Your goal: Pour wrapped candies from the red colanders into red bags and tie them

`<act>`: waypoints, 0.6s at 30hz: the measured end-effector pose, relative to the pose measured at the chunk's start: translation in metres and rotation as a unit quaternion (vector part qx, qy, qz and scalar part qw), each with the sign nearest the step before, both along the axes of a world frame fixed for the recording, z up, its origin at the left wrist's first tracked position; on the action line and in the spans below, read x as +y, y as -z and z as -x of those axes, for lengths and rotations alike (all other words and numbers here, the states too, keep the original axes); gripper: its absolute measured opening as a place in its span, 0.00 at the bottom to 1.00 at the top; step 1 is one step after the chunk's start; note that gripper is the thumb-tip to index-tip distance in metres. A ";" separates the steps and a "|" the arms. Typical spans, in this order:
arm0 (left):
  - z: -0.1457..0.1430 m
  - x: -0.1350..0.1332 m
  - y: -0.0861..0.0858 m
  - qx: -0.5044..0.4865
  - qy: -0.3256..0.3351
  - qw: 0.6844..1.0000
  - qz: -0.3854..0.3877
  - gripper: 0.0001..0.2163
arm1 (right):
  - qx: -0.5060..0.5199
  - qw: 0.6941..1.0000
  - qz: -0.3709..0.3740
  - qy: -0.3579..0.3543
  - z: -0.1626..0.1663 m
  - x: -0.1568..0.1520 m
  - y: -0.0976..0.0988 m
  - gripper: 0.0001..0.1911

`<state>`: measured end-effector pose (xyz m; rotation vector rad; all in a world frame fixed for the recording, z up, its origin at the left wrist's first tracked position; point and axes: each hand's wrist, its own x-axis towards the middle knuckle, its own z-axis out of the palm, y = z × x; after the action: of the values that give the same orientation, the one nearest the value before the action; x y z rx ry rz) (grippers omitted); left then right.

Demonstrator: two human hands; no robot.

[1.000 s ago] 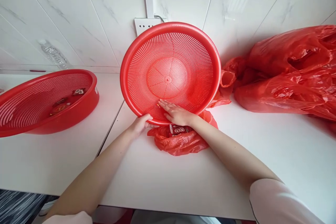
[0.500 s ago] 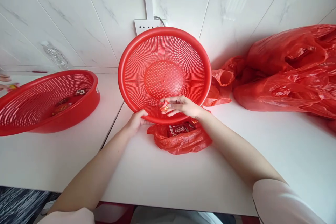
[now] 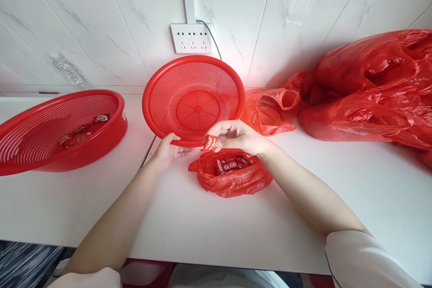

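Note:
A round red plastic basket (image 3: 162, 77) with a mesh body tilts toward me, and nothing lies inside it. My left hand (image 3: 168, 149) grips its near rim, thumb on top and fingers beneath. Between the thumb and fingers of my right hand (image 3: 238, 137) is a small red wrapped packet (image 3: 209, 143) with yellow print, held just over the basket's near right rim. Right below that hand sits an open red plastic bag (image 3: 236, 185), with several dark red printed packets (image 3: 231, 165) showing in its mouth.
At the left stands another red basket (image 3: 111, 130) with several packets (image 3: 81, 134) in it. A clear plastic bottle (image 3: 69, 72) lies behind it. Large red plastic bags (image 3: 357, 117) fill the right side. A power strip (image 3: 191, 38) is on the tiled wall.
The basket has come down and to the left, tipping back and uncovering the power strip. Both hands moved slightly, the right still with its packet. Another person's hand at far left is gone from view.

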<state>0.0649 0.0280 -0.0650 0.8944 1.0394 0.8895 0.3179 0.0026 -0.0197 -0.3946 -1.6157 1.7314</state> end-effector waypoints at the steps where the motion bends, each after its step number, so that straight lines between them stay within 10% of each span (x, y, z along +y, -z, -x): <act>1: 0.001 0.001 0.001 0.008 0.005 1.000 0.002 0.16 | 0.007 1.000 -0.018 -0.007 0.001 -0.004 -0.003 0.11; 10: -0.001 0.003 0.002 0.073 0.017 0.996 0.045 0.27 | 0.034 0.987 -0.127 -0.088 -0.003 -0.013 -0.009 0.06; 18: -0.002 0.002 0.003 0.070 0.012 0.997 0.040 0.27 | -0.210 0.951 -0.226 0.005 -0.009 -0.009 -0.013 0.12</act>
<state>0.0669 0.0302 -0.0678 0.9104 1.1749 0.7670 0.3272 -0.0068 -0.0067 -0.5665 -2.2432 1.2628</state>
